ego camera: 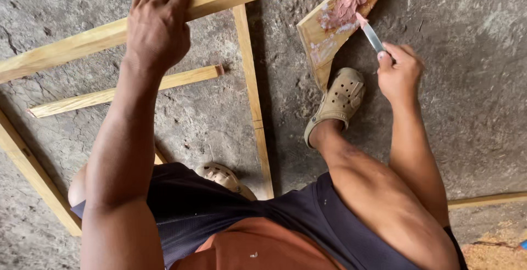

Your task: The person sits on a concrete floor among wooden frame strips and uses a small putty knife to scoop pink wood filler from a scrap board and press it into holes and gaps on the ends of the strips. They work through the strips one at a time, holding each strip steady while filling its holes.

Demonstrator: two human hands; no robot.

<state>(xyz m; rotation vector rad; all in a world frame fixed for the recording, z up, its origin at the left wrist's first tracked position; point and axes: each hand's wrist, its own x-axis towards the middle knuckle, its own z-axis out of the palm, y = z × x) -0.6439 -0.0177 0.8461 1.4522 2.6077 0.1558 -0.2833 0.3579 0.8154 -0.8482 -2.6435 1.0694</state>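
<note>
2 hands, 2 clogs, 1 knife, 1 board

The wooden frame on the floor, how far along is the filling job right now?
Done: reddish putty is heaped on a scrap board beside the foot. In hand: the right hand dips a putty knife into that heap, while the left hand grips a rail of the wooden frame. Left: no putty shows on the visible rails, so applying it seems mostly ahead.
</note>
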